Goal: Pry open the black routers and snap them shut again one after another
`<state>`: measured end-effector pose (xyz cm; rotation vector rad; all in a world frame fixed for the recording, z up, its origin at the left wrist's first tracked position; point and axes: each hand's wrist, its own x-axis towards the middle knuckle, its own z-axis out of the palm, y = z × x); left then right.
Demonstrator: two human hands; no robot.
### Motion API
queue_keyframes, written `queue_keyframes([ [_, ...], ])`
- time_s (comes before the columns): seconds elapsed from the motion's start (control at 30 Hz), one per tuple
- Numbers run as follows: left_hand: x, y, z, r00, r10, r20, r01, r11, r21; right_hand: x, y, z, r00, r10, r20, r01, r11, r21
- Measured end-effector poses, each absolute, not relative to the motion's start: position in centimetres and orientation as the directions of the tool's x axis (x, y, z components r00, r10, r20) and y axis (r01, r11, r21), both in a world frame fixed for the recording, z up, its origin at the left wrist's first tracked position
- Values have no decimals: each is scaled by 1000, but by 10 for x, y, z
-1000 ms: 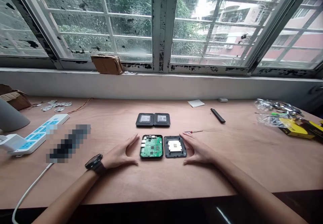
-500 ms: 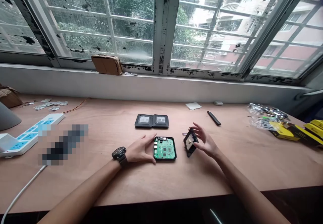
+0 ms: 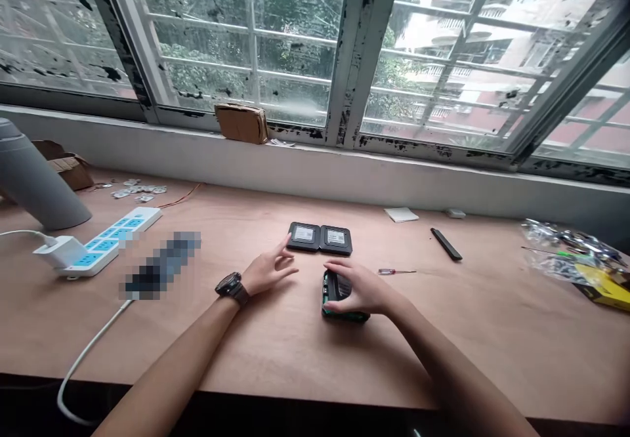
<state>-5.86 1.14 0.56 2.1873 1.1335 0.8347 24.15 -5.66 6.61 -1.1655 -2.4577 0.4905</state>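
Note:
My right hand (image 3: 361, 286) is closed around a black slotted cover (image 3: 339, 284), which sits tilted over the open top of a small black case (image 3: 344, 317). A sliver of green circuit board shows at the case's edge; the cover and fingers hide most of it. To the left, my left hand (image 3: 268, 271) is open with nothing in it, fingers spread just above the tabletop. Its fingertips come close to the left one of two flat black squares with white labels (image 3: 304, 235), lying side by side. A watch (image 3: 231, 286) is on the left wrist.
A small screwdriver (image 3: 394, 271) lies right of the case, with a black strip (image 3: 446, 245) beyond it. Plastic bags of parts (image 3: 566, 253) and a yellow box (image 3: 605, 286) are far right. A power strip (image 3: 111, 240) and a grey cylinder (image 3: 44, 181) stand left.
My right hand has brought the black cover left and down onto the case. My left hand has let go of the case and moved away from it. The view has swung left.

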Motion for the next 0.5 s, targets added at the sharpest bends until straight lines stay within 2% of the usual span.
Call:
queue_keyframes([
  [0.17, -53, 8, 3, 458, 839, 294, 497, -516, 698, 231, -52, 52, -602, 779, 177, 703, 622, -344],
  [0.5, -53, 8, 1, 466, 835, 293, 511, -524, 681, 231, -55, 45, -627, 765, 149, 703, 638, -315],
])
